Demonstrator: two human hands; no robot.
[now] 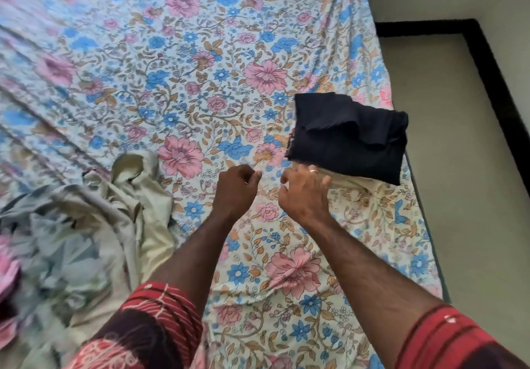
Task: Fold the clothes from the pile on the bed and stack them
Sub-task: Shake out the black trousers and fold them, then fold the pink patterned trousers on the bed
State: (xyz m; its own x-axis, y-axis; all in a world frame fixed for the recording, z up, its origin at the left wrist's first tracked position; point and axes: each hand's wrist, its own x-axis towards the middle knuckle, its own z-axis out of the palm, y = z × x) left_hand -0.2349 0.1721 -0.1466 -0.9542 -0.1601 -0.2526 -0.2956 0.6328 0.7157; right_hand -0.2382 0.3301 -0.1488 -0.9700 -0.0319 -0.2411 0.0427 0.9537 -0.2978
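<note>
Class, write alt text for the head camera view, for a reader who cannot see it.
Two bare hands, left hand and right hand, hover empty and loosely curled over a floral bedsheet. A folded black garment lies just beyond the right hand near the bed's edge, and a pile of unfolded pale clothes sits to the left.

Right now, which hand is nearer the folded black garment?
Right. The right hand sits just below the folded black garment, its fingertips almost at the near edge. The left hand is farther off to the left, over bare floral bedsheet.
</note>
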